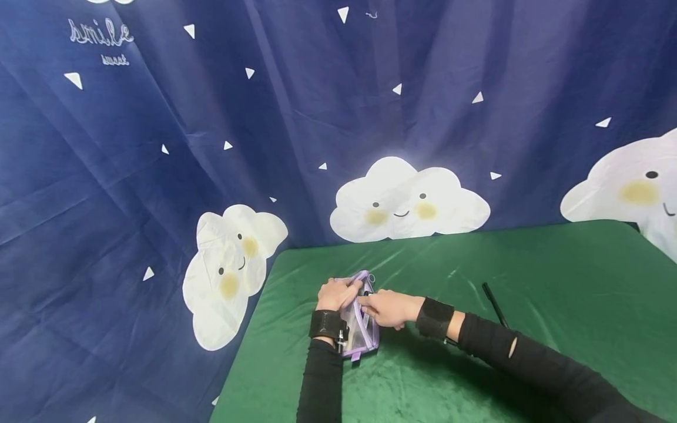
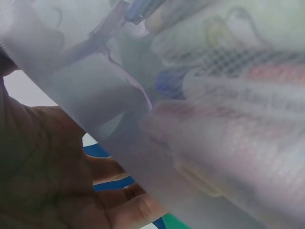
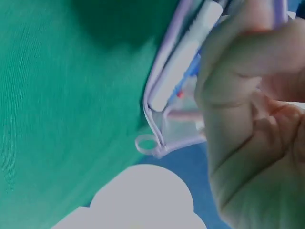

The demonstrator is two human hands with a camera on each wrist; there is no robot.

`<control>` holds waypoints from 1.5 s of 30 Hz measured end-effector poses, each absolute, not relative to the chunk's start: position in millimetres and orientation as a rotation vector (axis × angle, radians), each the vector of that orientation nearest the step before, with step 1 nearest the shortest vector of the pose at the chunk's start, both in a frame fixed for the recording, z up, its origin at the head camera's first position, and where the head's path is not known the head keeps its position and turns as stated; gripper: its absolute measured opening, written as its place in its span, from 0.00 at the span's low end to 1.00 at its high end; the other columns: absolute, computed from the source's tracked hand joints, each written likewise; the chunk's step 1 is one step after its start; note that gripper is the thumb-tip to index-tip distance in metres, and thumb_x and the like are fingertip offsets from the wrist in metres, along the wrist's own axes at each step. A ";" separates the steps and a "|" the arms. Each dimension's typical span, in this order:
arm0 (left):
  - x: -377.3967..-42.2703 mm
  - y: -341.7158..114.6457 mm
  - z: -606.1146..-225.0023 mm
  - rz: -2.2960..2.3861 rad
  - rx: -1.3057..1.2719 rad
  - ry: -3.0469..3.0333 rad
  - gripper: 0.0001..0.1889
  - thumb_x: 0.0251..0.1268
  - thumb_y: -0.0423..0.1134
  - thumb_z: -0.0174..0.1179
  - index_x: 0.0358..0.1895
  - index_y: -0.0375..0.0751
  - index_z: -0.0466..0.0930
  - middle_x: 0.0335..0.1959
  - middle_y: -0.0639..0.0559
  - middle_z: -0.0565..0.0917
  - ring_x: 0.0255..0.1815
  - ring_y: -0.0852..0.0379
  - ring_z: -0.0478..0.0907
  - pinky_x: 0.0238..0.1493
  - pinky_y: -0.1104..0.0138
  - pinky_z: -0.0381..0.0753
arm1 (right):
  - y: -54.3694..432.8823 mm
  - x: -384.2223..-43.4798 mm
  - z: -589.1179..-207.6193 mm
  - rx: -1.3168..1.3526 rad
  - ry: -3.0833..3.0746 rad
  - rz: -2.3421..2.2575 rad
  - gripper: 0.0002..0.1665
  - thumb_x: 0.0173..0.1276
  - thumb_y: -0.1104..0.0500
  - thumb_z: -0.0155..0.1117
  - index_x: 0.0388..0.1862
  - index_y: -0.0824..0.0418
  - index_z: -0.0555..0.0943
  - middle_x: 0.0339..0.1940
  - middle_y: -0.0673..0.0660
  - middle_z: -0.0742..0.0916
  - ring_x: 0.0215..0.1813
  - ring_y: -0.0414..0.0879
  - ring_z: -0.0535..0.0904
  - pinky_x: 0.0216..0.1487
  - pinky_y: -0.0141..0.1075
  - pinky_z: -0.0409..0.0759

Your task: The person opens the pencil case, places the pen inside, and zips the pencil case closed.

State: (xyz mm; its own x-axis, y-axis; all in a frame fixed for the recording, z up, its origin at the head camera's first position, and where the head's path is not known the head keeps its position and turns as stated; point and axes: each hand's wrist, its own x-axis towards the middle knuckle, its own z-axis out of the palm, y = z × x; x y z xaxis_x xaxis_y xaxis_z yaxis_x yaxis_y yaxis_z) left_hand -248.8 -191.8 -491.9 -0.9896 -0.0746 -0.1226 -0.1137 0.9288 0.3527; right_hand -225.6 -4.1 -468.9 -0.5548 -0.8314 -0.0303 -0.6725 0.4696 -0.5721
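Note:
A see-through pencil case (image 1: 357,339) with lilac edging stands at the front middle of the green cloth. My left hand (image 1: 337,294) grips its left side, thumb over the upper edge. From the right, my right hand (image 1: 392,308) reaches to the opening, its fingers curled and pinching the lilac edge (image 3: 280,12) in the right wrist view. Inside the case lie a white stick-like pen (image 3: 183,59) and a blue one beside it. Through the blurred clear wall, the left wrist view shows a white marker (image 2: 238,90) with printed lettering and a blue end.
A black pen (image 1: 495,305) lies on the green cloth (image 1: 423,270) behind my right forearm. A dark blue curtain (image 1: 296,117) with smiling clouds hangs behind and left of the table. A small lilac loop (image 3: 146,144) sticks out from the case's corner.

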 end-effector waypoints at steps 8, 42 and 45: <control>-248.5 -187.4 -488.0 0.481 -0.134 2.995 0.34 0.66 0.63 0.44 0.70 0.51 0.77 0.65 0.31 0.79 0.63 0.29 0.76 0.59 0.41 0.77 | 16.7 -235.7 -440.8 -1.372 2.587 -0.673 0.11 0.73 0.65 0.52 0.33 0.57 0.80 0.19 0.44 0.66 0.20 0.36 0.61 0.24 0.28 0.60; -251.4 -170.4 -486.9 0.117 -0.176 3.038 0.35 0.44 0.56 0.64 0.58 0.40 0.81 0.51 0.30 0.82 0.51 0.36 0.81 0.46 0.50 0.82 | 133.4 -265.1 -378.6 -1.004 3.114 -0.831 0.26 0.70 0.62 0.62 0.64 0.71 0.76 0.55 0.71 0.84 0.58 0.66 0.80 0.58 0.59 0.78; -251.7 -169.8 -488.4 0.105 -0.181 3.057 0.34 0.44 0.53 0.64 0.58 0.41 0.81 0.50 0.31 0.81 0.50 0.37 0.81 0.45 0.51 0.83 | 143.7 -269.1 -380.9 -0.955 3.127 -0.838 0.26 0.70 0.62 0.61 0.65 0.72 0.75 0.56 0.72 0.83 0.58 0.67 0.80 0.58 0.60 0.77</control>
State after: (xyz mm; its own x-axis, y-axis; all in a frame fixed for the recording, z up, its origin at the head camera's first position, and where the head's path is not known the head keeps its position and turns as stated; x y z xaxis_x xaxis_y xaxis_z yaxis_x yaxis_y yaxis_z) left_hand -251.7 -169.8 -488.4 -0.9900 -0.1153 -0.0815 -0.1207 0.9906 0.0639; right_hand -269.1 143.7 -380.9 -0.8149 -0.4596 0.3532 -0.5746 0.7204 -0.3884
